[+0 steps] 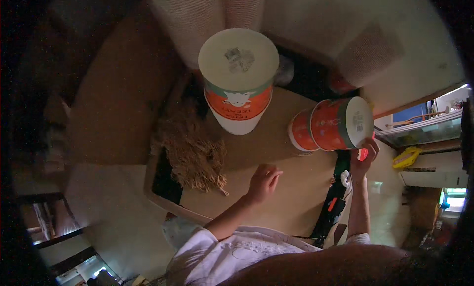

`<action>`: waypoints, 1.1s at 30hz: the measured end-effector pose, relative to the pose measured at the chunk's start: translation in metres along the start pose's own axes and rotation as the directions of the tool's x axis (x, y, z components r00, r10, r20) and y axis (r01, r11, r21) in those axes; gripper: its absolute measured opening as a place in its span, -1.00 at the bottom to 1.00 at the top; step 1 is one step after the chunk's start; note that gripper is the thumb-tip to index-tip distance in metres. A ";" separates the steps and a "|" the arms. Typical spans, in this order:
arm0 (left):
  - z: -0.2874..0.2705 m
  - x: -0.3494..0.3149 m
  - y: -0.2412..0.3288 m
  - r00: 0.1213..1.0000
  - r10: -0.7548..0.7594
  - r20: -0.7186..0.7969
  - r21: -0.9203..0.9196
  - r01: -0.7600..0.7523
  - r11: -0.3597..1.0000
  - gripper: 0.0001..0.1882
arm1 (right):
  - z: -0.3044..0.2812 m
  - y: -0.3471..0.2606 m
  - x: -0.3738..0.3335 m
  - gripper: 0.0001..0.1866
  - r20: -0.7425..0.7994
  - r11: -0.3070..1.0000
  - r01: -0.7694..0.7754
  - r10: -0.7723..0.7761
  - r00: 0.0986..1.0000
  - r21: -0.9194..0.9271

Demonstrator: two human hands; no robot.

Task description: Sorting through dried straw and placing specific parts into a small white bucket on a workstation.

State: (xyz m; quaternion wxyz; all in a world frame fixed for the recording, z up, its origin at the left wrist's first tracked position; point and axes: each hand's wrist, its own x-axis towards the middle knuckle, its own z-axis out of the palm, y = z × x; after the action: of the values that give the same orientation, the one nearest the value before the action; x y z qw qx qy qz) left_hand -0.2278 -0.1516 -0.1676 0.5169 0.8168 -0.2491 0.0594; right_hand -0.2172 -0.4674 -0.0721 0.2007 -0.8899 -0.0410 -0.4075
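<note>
- Between ten and eleven o'clock from the right hand [364,155], just beside it, lie two nested orange buckets [330,125] over the desk [296,199]
- Their long axis runs roughly nine to three o'clock, the pale base toward three, the wider rim toward nine
- The hands are apart: the right one is nearer, its fingers at the base's lower edge; I cannot tell whether they grip or only touch
- The left hand [264,183] is loosely curled with nothing visible in it, well apart from the nested pair, which lies between one and two o'clock from it
- A large upturned bucket [238,96] stands near half past eleven from the left hand, a stringy brown bundle [195,155] near ten
- Bare desk opens at four o'clock from the left hand, bounded by the dark strip [326,218] along the right side
</note>
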 end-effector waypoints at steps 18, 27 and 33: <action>0.025 0.004 -0.024 0.998 -0.050 0.030 -0.057 0.051 0.997 -0.83 | 0.035 0.017 -0.033 -0.58 0.166 0.999 -0.006 0.015 0.986 -0.051; 0.024 0.009 -0.025 0.996 -0.069 0.053 -0.009 0.069 0.998 -0.83 | 0.046 0.011 -0.037 -0.58 0.206 0.999 0.003 0.005 0.978 -0.038; 0.026 0.006 -0.030 0.998 -0.036 0.046 -0.005 0.036 0.999 -0.79 | 0.051 0.018 -0.046 -0.55 0.240 0.998 0.024 -0.010 0.971 -0.054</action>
State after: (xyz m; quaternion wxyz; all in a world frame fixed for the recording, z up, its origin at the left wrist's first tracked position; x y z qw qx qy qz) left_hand -0.2128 -0.1659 -0.2012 0.5142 0.8210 -0.2464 0.0305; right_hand -0.2072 -0.4599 -0.1423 0.1657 -0.9376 -0.0610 -0.2996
